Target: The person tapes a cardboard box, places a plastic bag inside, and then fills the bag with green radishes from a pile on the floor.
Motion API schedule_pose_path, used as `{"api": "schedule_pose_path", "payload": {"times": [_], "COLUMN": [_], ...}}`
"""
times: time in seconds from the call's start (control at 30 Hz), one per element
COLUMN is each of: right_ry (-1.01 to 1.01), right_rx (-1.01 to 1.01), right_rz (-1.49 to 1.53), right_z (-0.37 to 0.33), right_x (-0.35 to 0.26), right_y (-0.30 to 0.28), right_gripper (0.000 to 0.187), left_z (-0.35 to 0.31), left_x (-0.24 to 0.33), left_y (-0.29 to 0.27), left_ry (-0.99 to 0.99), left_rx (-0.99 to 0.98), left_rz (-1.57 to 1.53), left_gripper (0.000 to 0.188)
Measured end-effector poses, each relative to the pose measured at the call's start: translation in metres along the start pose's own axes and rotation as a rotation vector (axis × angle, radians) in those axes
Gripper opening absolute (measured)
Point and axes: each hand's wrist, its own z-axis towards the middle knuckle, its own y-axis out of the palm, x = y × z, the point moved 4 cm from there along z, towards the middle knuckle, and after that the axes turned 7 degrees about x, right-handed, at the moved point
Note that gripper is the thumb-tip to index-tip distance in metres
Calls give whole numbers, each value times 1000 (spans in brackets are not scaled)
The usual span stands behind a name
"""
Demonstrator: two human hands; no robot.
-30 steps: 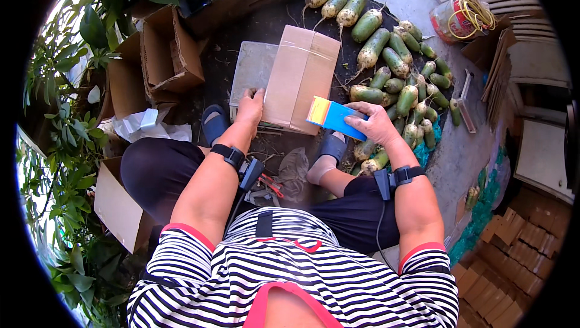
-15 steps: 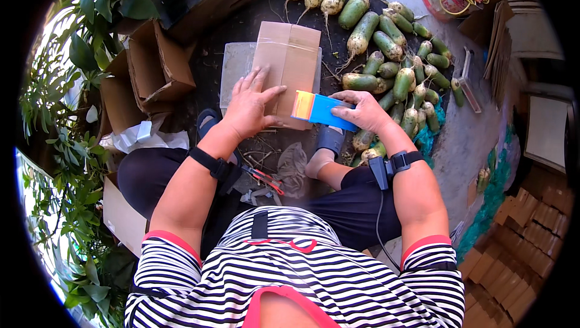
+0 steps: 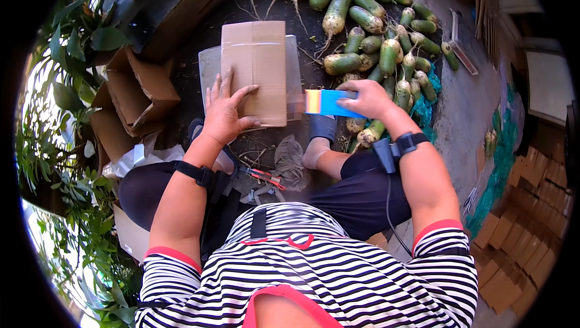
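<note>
A closed cardboard box [image 3: 266, 65] lies flat on a pale board [image 3: 210, 65] in front of me. My left hand [image 3: 222, 110] rests on the box's left part, fingers spread and open. To the right of the box, my right hand [image 3: 370, 99] is closed round a blue tape dispenser [image 3: 331, 103] with a yellow-orange front end. A brownish see-through strip [image 3: 295, 105] shows between the box's right edge and the dispenser; blur hides exactly where it sticks. Another strip crosses the box near its far end.
Many green radishes [image 3: 337, 13] lie to the right and far side. Open cardboard boxes [image 3: 145, 86] stand at the left, beside leafy plants [image 3: 66, 95]. Red-handled scissors [image 3: 266, 177] lie near my feet, next to a crumpled cloth [image 3: 292, 165]. Stacked cardboard [image 3: 525, 225] fills the lower right.
The dispenser has gone from over the box's right edge to beside it, levelling out. The view has shifted, so the scene sits further left. My left hand still lies on the box.
</note>
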Motion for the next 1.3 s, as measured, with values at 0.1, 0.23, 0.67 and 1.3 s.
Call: {"api": "schedule_pose_path", "payload": {"times": [0.1, 0.23, 0.67, 1.3], "right_ry": [45, 95, 86, 46], "right_rx": [34, 81, -281, -59], "right_rz": [-225, -331, -483, -526], "right_z": [8, 2, 32, 145], "right_x": [-50, -107, -65, -110], "right_y": [25, 51, 167, 1], "right_gripper": [36, 27, 45, 28], "left_z": [0, -5, -72, -68], "left_x": [4, -5, -46, -5], "left_y": [-2, 6, 76, 52], "left_ry": [-11, 44, -709, -1119], "left_rx": [8, 99, 202, 51], "left_rz": [-10, -108, -1019, -1638], "left_gripper": [87, 96, 64, 38]}}
